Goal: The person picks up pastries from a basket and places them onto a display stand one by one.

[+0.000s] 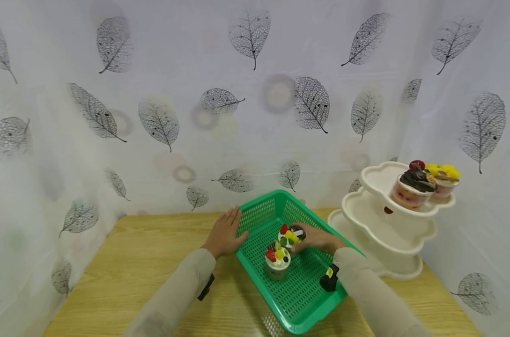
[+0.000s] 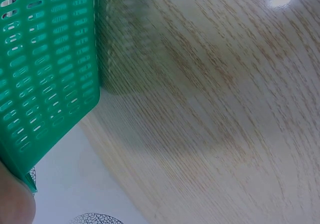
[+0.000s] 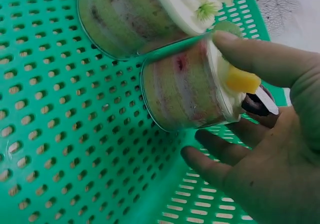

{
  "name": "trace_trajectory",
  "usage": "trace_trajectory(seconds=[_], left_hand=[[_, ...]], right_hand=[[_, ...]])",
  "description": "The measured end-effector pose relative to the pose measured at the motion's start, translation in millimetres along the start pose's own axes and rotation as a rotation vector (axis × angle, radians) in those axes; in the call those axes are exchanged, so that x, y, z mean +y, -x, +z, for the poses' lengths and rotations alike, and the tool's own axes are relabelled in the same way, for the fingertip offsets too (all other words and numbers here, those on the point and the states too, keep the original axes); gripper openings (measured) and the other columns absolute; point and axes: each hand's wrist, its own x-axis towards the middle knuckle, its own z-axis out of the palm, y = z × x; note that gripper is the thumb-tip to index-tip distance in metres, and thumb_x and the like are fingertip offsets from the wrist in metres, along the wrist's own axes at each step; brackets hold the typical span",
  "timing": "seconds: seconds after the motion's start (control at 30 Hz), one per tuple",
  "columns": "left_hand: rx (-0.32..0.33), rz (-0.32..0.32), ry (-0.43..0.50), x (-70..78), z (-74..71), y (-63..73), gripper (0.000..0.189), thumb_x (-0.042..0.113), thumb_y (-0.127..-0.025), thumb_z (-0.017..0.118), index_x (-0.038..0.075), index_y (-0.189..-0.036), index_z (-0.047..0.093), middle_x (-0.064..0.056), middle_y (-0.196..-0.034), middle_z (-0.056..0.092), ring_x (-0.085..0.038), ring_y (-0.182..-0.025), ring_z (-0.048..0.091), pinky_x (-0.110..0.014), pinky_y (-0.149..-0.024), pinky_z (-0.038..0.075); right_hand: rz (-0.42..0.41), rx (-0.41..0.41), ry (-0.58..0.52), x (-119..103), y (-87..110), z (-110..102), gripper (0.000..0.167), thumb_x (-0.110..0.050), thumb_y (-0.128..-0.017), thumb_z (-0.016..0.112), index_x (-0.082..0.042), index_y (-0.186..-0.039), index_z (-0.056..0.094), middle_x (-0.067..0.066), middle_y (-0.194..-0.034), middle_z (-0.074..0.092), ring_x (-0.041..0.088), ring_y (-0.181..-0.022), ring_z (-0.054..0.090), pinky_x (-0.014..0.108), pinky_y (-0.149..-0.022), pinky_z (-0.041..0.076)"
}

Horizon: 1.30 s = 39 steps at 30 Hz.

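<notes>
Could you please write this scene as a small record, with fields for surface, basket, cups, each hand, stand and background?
surface: wooden table
basket: green basket, two cups visible inside
front cup: upright, strawberry among toppings
rear cup: yellow fruit among toppings
left hand: at the basket's left rim
right hand: around the rear cup; whether gripping is unclear
stand: white tiered stand; dark-topped cup and yellow-topped cup on top tier
background: leaf-print curtain

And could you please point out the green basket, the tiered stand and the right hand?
Green basket (image 1: 299, 297), head view: bare floor.
Tiered stand (image 1: 398, 229), head view: middle tier.
Right hand (image 1: 318, 239), head view: back of the hand.
</notes>
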Motion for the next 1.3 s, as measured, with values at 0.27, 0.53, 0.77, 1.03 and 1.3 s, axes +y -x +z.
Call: trace_trajectory(seconds=[0.27, 0.53, 0.77, 1.03, 1.3], left_hand=[[-0.002, -0.011, 0.010, 0.4, -1.4, 0.4, 0.071, 0.039, -0.097, 0.045, -0.006, -0.148, 0.027, -0.021, -0.156, 0.021, -0.036, -0.144, 0.019, -0.049, -0.117, 0.018], [0.001, -0.017, 0.000, 0.5, 0.1, -0.4, 0.070, 0.040, -0.098, 0.045, -0.005, -0.149, 0.026, -0.020, -0.157, 0.021, -0.034, -0.145, 0.018, -0.048, -0.117, 0.017], [0.000, -0.007, -0.022, -1.1, 2.3, 0.1, 0.071, 0.042, -0.098, 0.042, -0.005, -0.149, 0.026, -0.019, -0.157, 0.021, -0.035, -0.145, 0.019, -0.049, -0.117, 0.018], [-0.012, -0.013, -0.026, 0.1, 0.4, 1.0, 0.071, 0.042, -0.098, 0.043, -0.005, -0.149, 0.026, -0.020, -0.157, 0.021, -0.035, -0.145, 0.018, -0.049, -0.117, 0.018], [-0.019, -0.009, -0.038, -0.6, -1.0, -0.7, 0.072, 0.042, -0.097, 0.042, -0.006, -0.149, 0.025, -0.020, -0.156, 0.020, -0.036, -0.144, 0.019, -0.049, -0.117, 0.018]], right_hand=[[0.049, 0.060, -0.003, -2, -7.0, 7, 0.084, -0.006, -0.071, 0.081, -0.002, -0.143, 0.039, 0.021, -0.141, 0.040, 0.038, -0.122, 0.047, 0.054, -0.100, 0.041], [0.055, 0.092, 0.029, -1, -10.1, 9, 0.078, -0.004, -0.071, 0.082, -0.001, -0.138, 0.043, 0.020, -0.137, 0.045, 0.035, -0.118, 0.050, 0.050, -0.098, 0.044], [0.034, 0.133, 0.074, -4, -7.4, 10, 0.079, -0.011, -0.071, 0.083, 0.002, -0.138, 0.044, 0.020, -0.136, 0.048, 0.037, -0.121, 0.049, 0.053, -0.100, 0.042], [0.021, 0.169, 0.075, -9, -3.0, 0, 0.088, -0.024, -0.075, 0.081, 0.003, -0.145, 0.035, 0.024, -0.140, 0.044, 0.041, -0.127, 0.043, 0.056, -0.103, 0.038], [-0.059, 0.167, -0.004, -19, 8.3, -12, 0.066, -0.020, -0.078, 0.078, 0.000, -0.134, 0.049, 0.015, -0.119, 0.062, 0.030, -0.109, 0.057, 0.051, -0.100, 0.042]])
